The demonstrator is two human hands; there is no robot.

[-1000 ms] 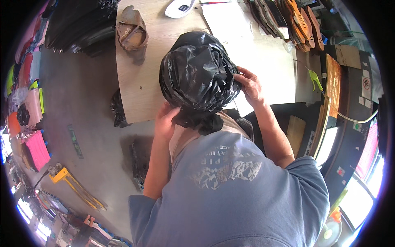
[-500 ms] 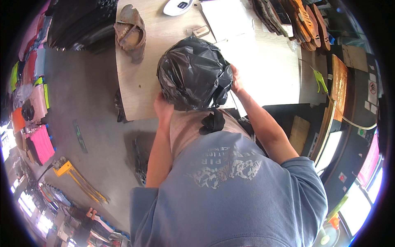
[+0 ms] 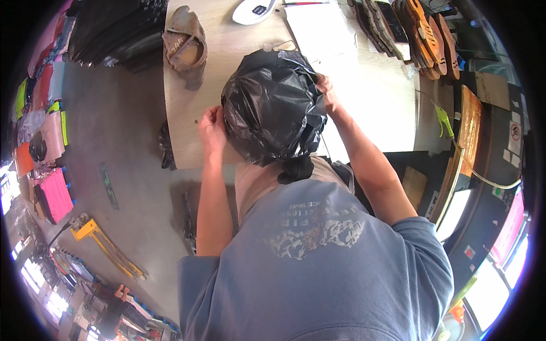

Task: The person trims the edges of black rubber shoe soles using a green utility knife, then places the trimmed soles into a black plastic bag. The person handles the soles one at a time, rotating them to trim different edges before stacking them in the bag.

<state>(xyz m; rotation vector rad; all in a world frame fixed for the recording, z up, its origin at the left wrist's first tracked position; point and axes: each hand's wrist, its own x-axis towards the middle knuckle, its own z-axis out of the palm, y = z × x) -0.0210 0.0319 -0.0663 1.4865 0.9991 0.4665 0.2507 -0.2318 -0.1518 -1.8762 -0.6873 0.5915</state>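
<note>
A black plastic bag (image 3: 273,108), rounded and bulging, sits at the near edge of the table in front of me; what it holds is hidden. At its left side my left hand (image 3: 212,129) has its fingers curled together, pinching the bag's edge. My right hand (image 3: 327,94) grips the crumpled plastic on the upper right side. Beneath the bag, close to my waist, is a small black bunched thing (image 3: 297,169).
The pale table (image 3: 185,125) carries a brown shoe-shaped piece (image 3: 186,48) at left, a white dish-like piece (image 3: 253,10) and white paper (image 3: 324,28) at the back. Stacked sole-shaped pieces (image 3: 424,34) lie far right. A green air gun (image 3: 443,120) hangs beside the right edge. A yellow pallet jack (image 3: 105,244) stands left.
My left hand has moved up and outward along the bag's left side. The right hand has shifted slightly upward. The bag sits a little lower and further right in view.
</note>
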